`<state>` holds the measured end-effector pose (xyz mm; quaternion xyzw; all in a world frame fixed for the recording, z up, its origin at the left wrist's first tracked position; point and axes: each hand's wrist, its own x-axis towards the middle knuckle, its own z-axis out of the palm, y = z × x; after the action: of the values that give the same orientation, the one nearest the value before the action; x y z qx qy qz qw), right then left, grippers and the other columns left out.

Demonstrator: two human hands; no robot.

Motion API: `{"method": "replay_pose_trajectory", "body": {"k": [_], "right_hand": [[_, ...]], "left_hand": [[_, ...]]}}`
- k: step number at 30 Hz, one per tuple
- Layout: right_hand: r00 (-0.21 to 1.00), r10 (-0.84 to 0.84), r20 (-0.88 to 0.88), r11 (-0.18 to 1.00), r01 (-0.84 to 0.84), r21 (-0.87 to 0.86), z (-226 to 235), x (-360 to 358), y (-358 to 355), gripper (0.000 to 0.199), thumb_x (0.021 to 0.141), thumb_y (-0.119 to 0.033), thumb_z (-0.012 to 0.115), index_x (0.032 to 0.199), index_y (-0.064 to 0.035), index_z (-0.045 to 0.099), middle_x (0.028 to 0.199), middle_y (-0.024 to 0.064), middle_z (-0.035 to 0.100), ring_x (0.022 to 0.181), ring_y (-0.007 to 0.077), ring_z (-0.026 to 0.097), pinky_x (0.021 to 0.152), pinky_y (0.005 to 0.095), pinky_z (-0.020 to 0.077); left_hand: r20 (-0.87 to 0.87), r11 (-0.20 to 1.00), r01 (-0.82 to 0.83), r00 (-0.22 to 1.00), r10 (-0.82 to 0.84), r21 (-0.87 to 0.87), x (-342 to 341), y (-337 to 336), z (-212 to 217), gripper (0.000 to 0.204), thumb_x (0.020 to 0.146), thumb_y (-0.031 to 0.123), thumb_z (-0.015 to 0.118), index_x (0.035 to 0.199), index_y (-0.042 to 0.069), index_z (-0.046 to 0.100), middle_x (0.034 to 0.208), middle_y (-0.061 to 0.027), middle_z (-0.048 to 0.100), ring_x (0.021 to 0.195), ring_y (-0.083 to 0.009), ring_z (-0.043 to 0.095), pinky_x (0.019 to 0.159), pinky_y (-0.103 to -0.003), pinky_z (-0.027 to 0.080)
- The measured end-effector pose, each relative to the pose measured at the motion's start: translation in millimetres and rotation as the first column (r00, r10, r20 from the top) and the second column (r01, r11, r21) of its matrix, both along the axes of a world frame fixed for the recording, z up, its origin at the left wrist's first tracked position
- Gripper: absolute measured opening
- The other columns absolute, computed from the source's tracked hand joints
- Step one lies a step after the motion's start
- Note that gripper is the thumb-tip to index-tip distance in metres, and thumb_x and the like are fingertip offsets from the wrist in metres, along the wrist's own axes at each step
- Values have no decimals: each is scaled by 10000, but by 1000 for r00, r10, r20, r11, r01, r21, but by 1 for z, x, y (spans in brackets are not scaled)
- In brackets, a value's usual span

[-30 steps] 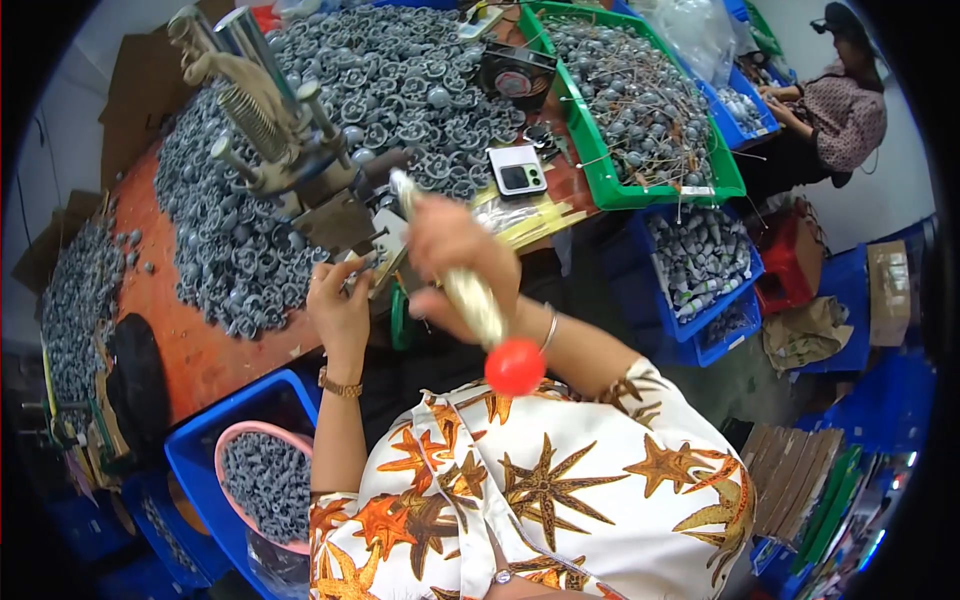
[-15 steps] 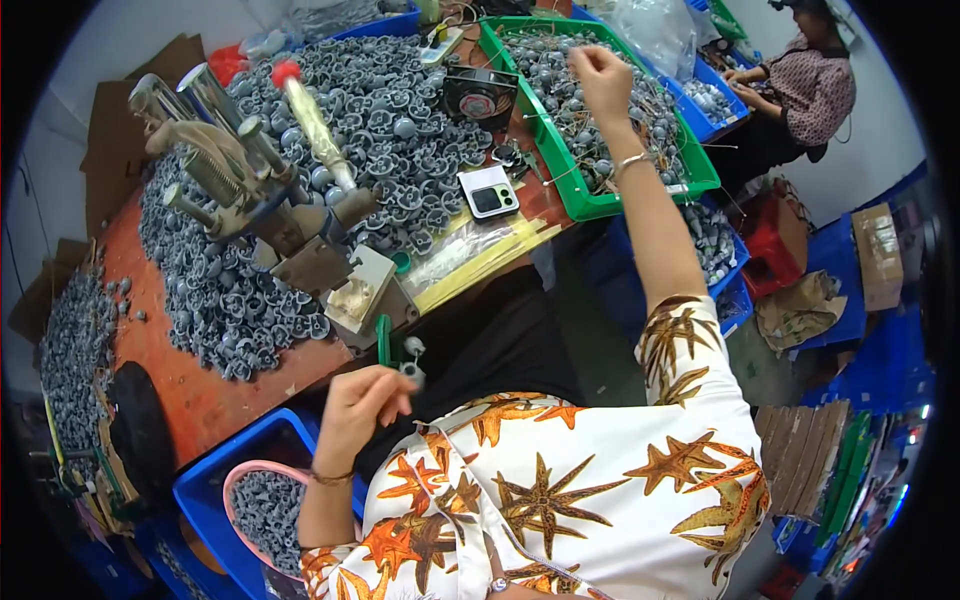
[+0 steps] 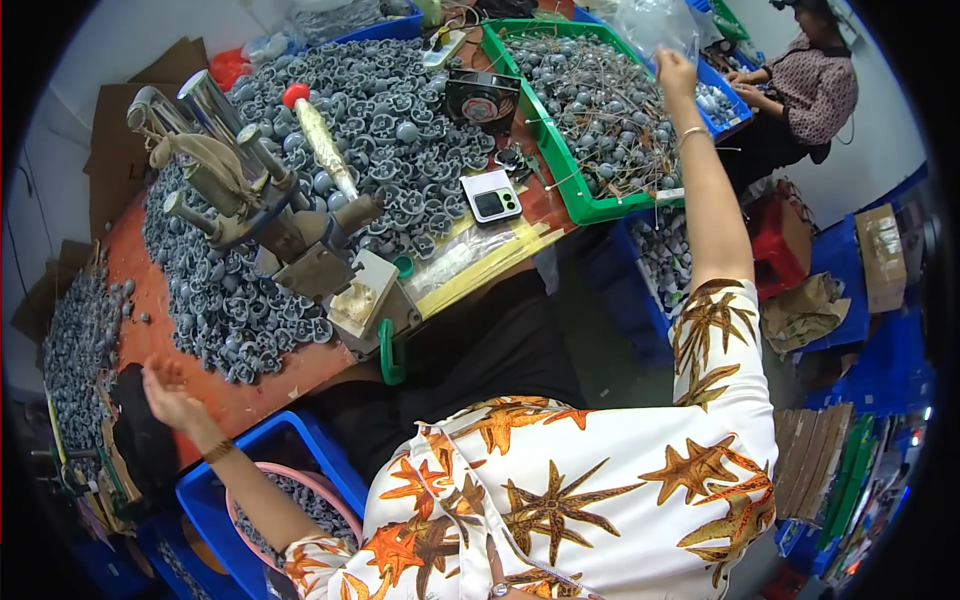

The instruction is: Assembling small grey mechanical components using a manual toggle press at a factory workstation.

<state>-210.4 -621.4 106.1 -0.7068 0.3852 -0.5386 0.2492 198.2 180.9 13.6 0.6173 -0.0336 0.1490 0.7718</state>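
At the left, over the front edge of the red workbench [image 3: 285,385], my left hand [image 3: 172,398] reaches out with fingers apart. I see nothing in it. My right arm stretches far to the right, and my right hand [image 3: 676,75] is closed above the far right rim of a green tray [image 3: 560,185]. Whatever its fingers hold is too small or hidden. Grey balls on thin wires [image 3: 610,120] fill the tray. A hand press [image 3: 290,225] with a red-knobbed lever [image 3: 322,140] stands on the bench, among heaped grey plastic cup-shaped parts [image 3: 395,130].
A pink basket [image 3: 340,500] of small grey parts sits in a blue bin [image 3: 205,490] below the bench. A phone [image 3: 492,196], a small black fan [image 3: 482,97] and a green handle [image 3: 388,352] are near the press. Another person [image 3: 815,95] sits at the far right.
My left hand has swung left from below the press, and the small grey part by its fingers no longer shows there. My right hand has moved right across the tray to its far rim.
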Motion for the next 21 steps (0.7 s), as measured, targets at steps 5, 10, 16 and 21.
{"method": "replay_pose_trajectory", "body": {"k": [5,10,16,21], "right_hand": [[805,365,467,923,-379,-69,64,-3,2,205,947,-166,506,845,6,550,902,130,650,852,247,670,709,334,567],[658,510,554,807,-589,-44,63,12,29,199,942,-103,477,1014,64,555,1019,217,624,954,306,638,884,423,540],[556,472,684,715,-696,72,54,15,52,393,948,-262,523,1046,118,546,1111,236,579,1064,314,573,985,408,468],[234,519,822,572,-809,-131,86,4,69,434,929,-284,549,1061,129,550,1135,227,570,1124,315,529,1041,400,414]], "left_hand": [[-151,999,52,987,-51,3,-64,-45,-29,300,962,280,509,1018,7,619,897,-67,631,750,-134,583,707,-271,495],[-159,995,97,983,-92,24,-83,-63,-46,266,958,244,524,1015,7,630,927,-73,644,731,-114,577,676,-238,490],[-107,977,162,983,-148,136,-87,-67,-44,186,950,162,542,995,16,648,891,-30,649,685,-61,547,617,-192,460],[-53,953,146,989,-137,267,-94,-80,-41,168,947,169,551,976,43,658,858,9,640,659,-31,525,580,-167,420]]}}
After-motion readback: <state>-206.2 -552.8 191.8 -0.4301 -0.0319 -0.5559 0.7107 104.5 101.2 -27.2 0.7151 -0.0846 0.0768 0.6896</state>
